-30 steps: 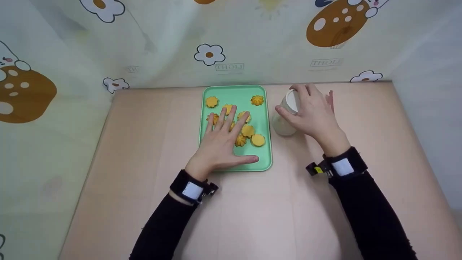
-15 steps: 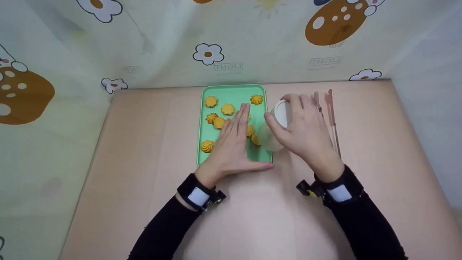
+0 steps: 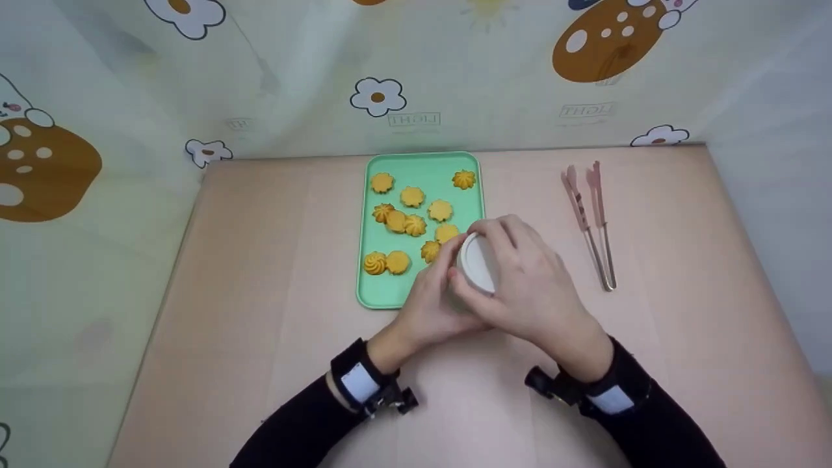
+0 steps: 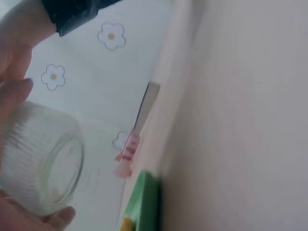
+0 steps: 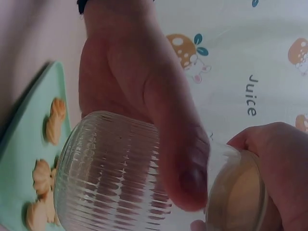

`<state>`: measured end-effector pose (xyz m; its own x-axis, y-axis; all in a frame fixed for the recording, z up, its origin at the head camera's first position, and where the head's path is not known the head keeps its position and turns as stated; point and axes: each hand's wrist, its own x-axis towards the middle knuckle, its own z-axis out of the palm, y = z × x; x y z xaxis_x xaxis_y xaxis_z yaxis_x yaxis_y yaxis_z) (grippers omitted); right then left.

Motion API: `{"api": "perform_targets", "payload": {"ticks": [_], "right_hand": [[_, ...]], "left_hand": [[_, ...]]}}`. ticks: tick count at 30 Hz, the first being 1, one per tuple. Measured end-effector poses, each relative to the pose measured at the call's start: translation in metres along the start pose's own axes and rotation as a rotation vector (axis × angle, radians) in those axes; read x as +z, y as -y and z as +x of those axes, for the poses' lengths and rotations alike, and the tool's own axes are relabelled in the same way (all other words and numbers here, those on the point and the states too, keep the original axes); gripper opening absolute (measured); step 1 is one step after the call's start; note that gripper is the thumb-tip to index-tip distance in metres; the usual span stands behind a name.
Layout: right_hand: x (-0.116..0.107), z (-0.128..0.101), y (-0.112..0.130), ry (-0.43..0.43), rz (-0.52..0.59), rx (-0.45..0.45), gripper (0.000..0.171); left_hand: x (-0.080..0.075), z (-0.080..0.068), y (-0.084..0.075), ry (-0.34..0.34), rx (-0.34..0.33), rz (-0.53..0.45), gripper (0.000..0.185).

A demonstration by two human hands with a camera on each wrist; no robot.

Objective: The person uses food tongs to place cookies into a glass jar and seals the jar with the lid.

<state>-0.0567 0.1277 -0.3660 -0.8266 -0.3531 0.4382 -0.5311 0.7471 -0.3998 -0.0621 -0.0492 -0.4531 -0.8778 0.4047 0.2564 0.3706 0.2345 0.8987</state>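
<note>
I judge the ribbed glass jar [image 5: 115, 173] rigid, breakable and slick, so my left hand [image 3: 432, 305] cups its body while my right hand [image 3: 526, 286] clasps the white lid [image 3: 478, 263].

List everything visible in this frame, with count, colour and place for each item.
tray: one, mint green, far middle of the table.
cookies: about eleven visible, golden yellow, scattered on the tray; some may be hidden behind the hands.
jar: one, clear ribbed glass, held off the table at the tray's near right corner.
lid: one, white, on the jar.
tongs: one pair, pink, lying on the table right of the tray.
table: one, light beige.
backdrop: one, pale cloth printed with flowers and mushrooms, behind and beside the table.
left hand: grips the jar body.
right hand: grips the lid.
</note>
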Motion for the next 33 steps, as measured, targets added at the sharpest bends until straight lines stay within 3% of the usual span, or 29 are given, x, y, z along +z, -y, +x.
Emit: {"api": "perform_targets", "payload": {"ticks": [8,17,24,33], "right_hand": [[-0.005,-0.008,0.001,0.116,-0.028,-0.141,0.061],[-0.010,-0.016,-0.006,0.250,-0.050,-0.264,0.071],[-0.010,-0.018,-0.008,0.289,-0.055,-0.317,0.072],[-0.004,-0.018,-0.008,0.309,-0.060,-0.327,0.084]], "left_hand": [[0.012,-0.014,0.006,-0.068,0.060,0.024,0.101],[0.022,-0.026,0.024,-0.016,0.143,-0.037,0.096],[0.023,-0.034,0.028,0.054,0.143,-0.056,0.096],[0.020,-0.037,0.037,0.037,0.115,-0.074,0.097]]}}
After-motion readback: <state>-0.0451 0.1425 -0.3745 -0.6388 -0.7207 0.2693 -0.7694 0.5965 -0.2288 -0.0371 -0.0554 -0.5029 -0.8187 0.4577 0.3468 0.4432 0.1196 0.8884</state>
